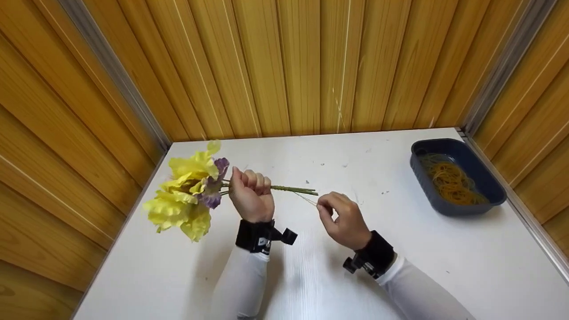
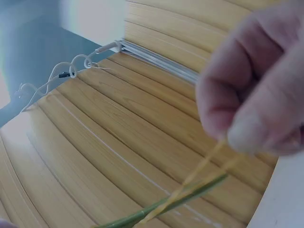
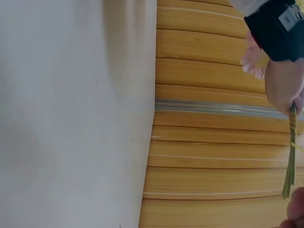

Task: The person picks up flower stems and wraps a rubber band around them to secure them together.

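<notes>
the white table (image 1: 284, 275) spreads in front of me, boxed in by wood-panelled walls (image 1: 284, 62) on the left, far and right sides. at the far right of it sits the dark blue tray (image 1: 486, 175) with a heap of loose rubber bands (image 1: 449, 180) inside, well apart from both hands. my left hand (image 1: 251, 195) is closed in a fist around the bunch of flowers (image 1: 186, 195), held above the table left of centre, with the yellow and purple heads pointing left and the green stems (image 1: 295, 190) sticking out to the right. my right hand (image 1: 342, 218), just right of those stem ends, pinches a thin yellowish rubber band (image 1: 306, 199) between thumb and fingertips, and the band runs taut from my pinch back to the stems; the left wrist view shows it stretched alongside a stem below blurred fingertips. i judge the risk here to be the band: pulled this thin, it could snap, or slip off the short stem ends and fly loose if my pinch eases. if my left fist slackens, the stems could slide apart and the bunch splay, and too hard a pull could bend the thin stems.
</notes>
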A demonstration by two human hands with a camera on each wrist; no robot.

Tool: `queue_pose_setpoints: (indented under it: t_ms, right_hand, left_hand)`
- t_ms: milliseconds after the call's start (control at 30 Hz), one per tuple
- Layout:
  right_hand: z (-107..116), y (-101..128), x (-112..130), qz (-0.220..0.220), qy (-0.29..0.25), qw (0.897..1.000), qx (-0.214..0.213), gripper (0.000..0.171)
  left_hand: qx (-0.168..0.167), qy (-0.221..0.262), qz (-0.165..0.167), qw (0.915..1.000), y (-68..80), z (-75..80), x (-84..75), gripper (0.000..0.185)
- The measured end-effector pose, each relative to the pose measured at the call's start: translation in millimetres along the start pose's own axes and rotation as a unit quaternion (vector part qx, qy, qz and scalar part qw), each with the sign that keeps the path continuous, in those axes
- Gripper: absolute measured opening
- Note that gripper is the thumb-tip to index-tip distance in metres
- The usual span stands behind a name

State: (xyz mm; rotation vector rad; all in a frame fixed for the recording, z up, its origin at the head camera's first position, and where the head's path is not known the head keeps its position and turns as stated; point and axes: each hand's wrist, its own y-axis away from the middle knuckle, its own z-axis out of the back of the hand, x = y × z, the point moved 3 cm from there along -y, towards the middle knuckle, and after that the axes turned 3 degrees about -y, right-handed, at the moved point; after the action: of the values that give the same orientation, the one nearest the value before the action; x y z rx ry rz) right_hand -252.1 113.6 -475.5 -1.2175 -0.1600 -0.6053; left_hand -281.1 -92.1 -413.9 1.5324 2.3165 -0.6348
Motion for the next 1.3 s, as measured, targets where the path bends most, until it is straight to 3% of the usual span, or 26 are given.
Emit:
queue_pose_setpoints:
  t_ms: [100,233,667,1067,1167,1300]
  right_hand:
    - [6.0,-2.8,-5.6,-0.015,-0.011,1.000,0.000,0.017]
    - [10.1,-4.8,-11.6,-0.039,-0.036,0.999,0.013,0.017]
    - [9.0,-0.5,-23.3,-0.114,-0.067,0.990,0.054,0.017]
    - [9.9,-1.3,-20.7,-0.078,-0.052,0.994,0.059,0.015]
    - [9.5,-1.4,-20.4,-0.074,-0.056,0.994,0.057,0.016]
    - [9.9,-2.4,-19.2,-0.067,-0.062,0.994,0.053,0.018]
  left_hand:
    - [0.026,-0.035,-0.010,0.9990,3.0,-1.8,0.6,0.050]
    - [0.066,-0.034,0.000,0.9972,5.8,-4.9,0.4,0.048]
    - [0.142,-0.021,0.068,0.9873,5.4,-6.6,1.4,0.049]
    - [0.199,-0.040,0.079,0.9760,7.2,-6.9,5.3,0.052]
    - [0.211,-0.028,0.098,0.9721,7.5,-8.0,4.8,0.053]
    - [0.205,0.014,0.150,0.9670,7.0,-8.8,4.3,0.055]
